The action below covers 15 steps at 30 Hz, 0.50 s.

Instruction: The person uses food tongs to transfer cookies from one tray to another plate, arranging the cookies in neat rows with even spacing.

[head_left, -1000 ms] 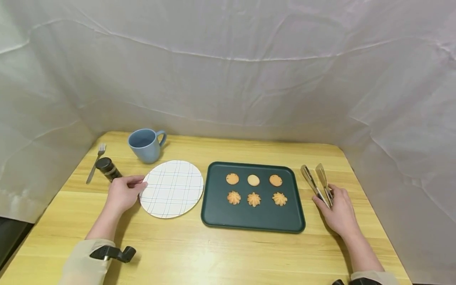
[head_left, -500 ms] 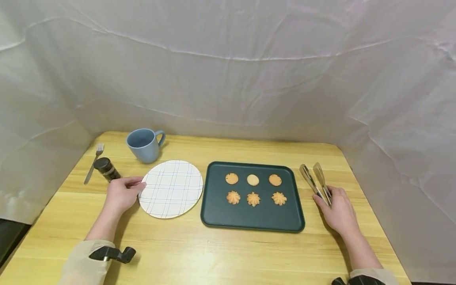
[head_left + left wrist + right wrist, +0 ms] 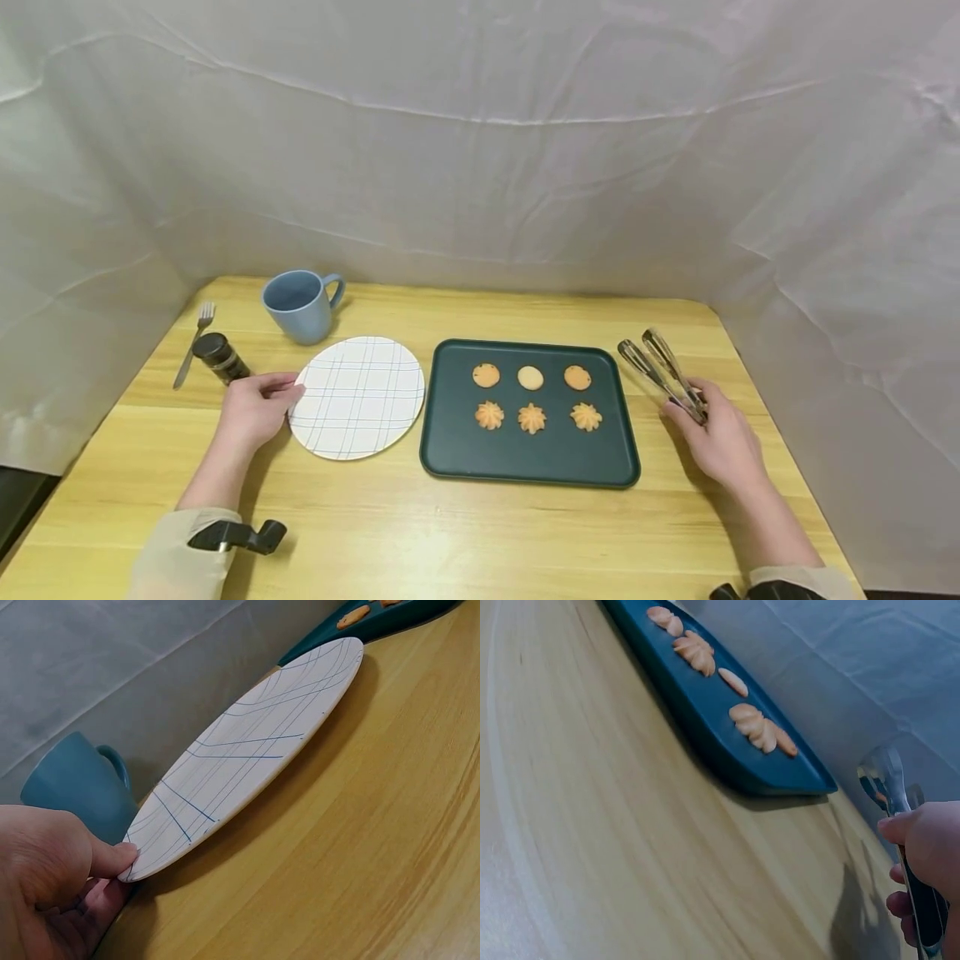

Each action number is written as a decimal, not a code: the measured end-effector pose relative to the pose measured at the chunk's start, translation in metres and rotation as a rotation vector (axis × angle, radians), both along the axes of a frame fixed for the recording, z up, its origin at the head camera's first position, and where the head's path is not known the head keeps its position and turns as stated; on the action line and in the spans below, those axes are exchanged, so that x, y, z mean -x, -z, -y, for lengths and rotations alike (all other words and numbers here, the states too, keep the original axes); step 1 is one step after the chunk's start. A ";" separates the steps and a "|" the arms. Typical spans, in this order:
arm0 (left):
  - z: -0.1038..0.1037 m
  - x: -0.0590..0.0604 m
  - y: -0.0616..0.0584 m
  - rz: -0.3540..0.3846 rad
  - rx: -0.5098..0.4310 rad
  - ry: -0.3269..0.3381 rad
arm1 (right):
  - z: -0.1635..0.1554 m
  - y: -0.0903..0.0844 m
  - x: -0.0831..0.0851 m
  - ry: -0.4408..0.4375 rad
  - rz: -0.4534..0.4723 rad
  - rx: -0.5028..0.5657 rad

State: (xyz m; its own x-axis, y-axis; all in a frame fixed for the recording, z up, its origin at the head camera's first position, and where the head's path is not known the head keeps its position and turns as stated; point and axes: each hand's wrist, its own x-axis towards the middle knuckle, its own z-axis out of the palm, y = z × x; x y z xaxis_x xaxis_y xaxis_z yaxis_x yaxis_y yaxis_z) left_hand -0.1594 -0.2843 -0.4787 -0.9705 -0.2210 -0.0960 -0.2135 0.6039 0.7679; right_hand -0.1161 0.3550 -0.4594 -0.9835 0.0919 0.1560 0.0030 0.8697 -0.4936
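Two hands at a baking tray: one on a plate rim, one gripping tongs.

Left hand [image 3: 251,411]: thumb and fingers pinch the near rim of the white checked plate [image 3: 358,396], apparently to steady it on the wooden table [image 3: 480,533]; a blue mug [image 3: 298,305] stands beyond it, with a dark-lidded jar [image 3: 219,356] and fork [image 3: 192,344] to the outside. Right hand [image 3: 717,436]: fingers curled round the handles of the metal tongs [image 3: 660,372], whose blades look nearly closed and angle forward and inward, seemingly raised off the table. Between the hands, just inside the plate, a dark green tray [image 3: 529,464] holds six cookies [image 3: 531,397] in two rows, none touched.
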 end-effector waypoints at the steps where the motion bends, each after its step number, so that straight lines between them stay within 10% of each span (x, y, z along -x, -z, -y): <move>1: 0.000 0.000 0.000 0.000 -0.002 0.000 | 0.001 -0.002 0.000 -0.006 -0.002 -0.001; 15: 0.004 0.000 -0.002 -0.007 -0.007 0.051 | 0.019 -0.016 0.002 -0.118 0.069 -0.100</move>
